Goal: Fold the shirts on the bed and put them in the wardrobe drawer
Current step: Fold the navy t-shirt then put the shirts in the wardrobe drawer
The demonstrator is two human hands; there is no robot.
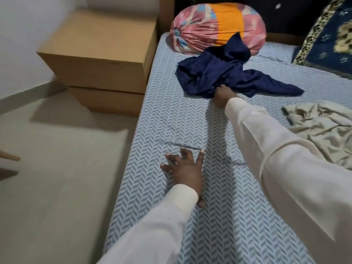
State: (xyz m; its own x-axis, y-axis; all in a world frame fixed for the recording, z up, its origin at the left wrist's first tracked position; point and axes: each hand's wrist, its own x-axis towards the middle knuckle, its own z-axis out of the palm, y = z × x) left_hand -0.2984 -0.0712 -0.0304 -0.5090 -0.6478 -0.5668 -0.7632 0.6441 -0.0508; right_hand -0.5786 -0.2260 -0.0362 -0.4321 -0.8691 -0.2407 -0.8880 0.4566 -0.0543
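Reaching across the bed (152,121), the right hand (222,96) has its fingers curled into the near edge of a crumpled navy shirt (224,73). The shirt lies in a heap just beyond that hand, its far side against a striped bolster (209,25). The left hand (185,172) is released, fingers spread and pressed flat on the sheet, well short of the right hand. A second, beige shirt (320,128) lies rumpled to the right of the right arm. This looks like the very start: taking up the first shirt. Next, I'd say, it needs drawing toward the left hand and spreading flat before any fold. No wardrobe drawer is in sight.
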